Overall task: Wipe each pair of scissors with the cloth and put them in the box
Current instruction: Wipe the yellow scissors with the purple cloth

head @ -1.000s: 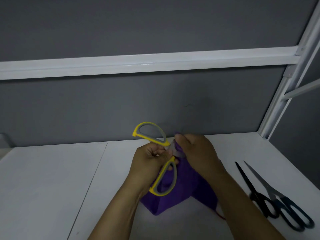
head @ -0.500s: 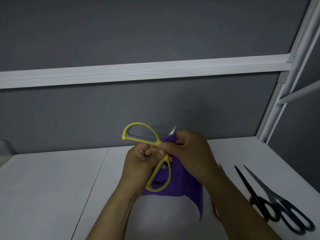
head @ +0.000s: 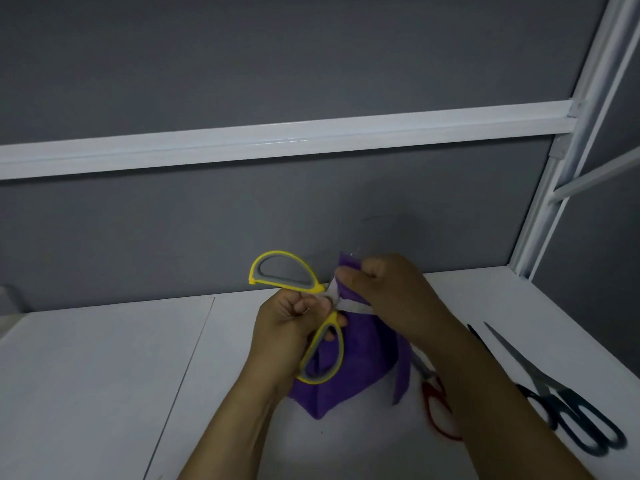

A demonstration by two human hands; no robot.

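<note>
The left hand point(head: 287, 327) curls tightly around the yellow-and-grey plastic-handled scissors point(head: 291, 285) near the pivot. Their two handle loops are spread apart, one above the fist and one below. Just beside it, the right hand point(head: 388, 289) clamps the soft purple cloth point(head: 360, 358) around a blade that is mostly hidden in the fold. The rest of the cloth hangs below both hands, over the white table point(head: 104, 375). Red-handled scissors point(head: 433, 393) and dark-handled scissors point(head: 571, 417) lie to the right.

Yellow scissors point(head: 295, 287), blades in purple cloth point(head: 360, 362)
</note>
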